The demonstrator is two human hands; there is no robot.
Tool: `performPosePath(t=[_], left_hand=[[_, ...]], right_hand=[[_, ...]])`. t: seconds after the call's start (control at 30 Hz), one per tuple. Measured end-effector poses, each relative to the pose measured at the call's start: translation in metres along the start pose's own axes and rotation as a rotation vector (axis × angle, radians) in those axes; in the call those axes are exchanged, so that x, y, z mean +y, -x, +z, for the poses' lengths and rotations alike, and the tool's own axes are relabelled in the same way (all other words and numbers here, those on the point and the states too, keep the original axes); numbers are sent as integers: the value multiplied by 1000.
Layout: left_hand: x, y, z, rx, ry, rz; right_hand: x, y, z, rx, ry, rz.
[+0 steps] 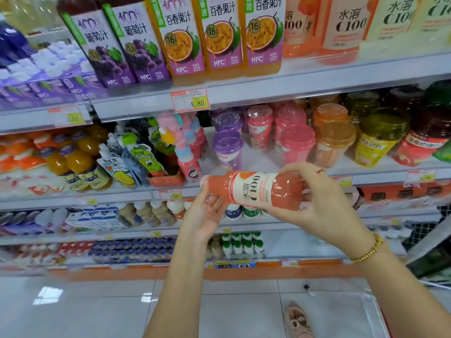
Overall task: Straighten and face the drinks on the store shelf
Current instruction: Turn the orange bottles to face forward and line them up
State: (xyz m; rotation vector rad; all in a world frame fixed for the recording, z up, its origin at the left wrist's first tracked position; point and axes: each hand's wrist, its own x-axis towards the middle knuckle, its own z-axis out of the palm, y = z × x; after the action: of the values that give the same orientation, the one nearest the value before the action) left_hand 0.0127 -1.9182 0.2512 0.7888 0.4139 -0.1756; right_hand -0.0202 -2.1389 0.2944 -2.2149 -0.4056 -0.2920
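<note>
While the right hand (324, 201) wraps its fingers round the right end of the pink C100 bottle (253, 190), held sideways in front of the shelf (268, 91) and clear of it, the left hand (205, 213) cradles the other end, thumb and fingers seemingly curled to it, though blur smears them. I judge it full, so weighty: stiff plastic with a slick label, best gripped round the middle.

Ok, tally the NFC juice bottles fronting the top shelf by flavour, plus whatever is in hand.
Grape juice bottles: 2
Passion fruit juice bottles: 3
C100 bottle, held: 1
Total: 6
</note>
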Motion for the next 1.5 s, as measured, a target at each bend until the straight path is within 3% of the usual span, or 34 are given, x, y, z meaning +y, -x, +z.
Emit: performPosePath(t=[0.1,0.23,0.4,0.47,0.6,0.7,0.8,0.97,1.17,1.27,1.4,1.5], left_hand=[[-12,0,1,12,51,67],[-16,0,18,-68,58,217],[-3,8,51,-111,-49,393],[4,12,68,-10,-219,492],[17,17,105,253,-574,624],[29,25,133,360,-707,709],[44,32,160,310,-811,768],[53,36,190,-28,-818,811],[57,36,226,-76,-835,817],[65,42,241,-129,-793,848],[80,53,267,-150,-833,1111],[88,58,290,-136,-881,1276]], right_hand=[[10,-3,-3,-44,-337,288],[30,-12,-6,-138,-807,540],[52,-24,-13,-365,-920,707],[56,-30,-20,-357,-862,658],[53,-42,-39,-362,-448,228],[57,-50,-44,-258,-406,77],[61,-59,-58,-265,-599,75],[64,-72,-72,-535,-1211,190],[70,-83,-87,-702,-1326,86],[67,-93,-94,-620,-1207,74],[44,-111,-118,-240,-1066,105],[29,-124,-135,-24,-787,-45]])
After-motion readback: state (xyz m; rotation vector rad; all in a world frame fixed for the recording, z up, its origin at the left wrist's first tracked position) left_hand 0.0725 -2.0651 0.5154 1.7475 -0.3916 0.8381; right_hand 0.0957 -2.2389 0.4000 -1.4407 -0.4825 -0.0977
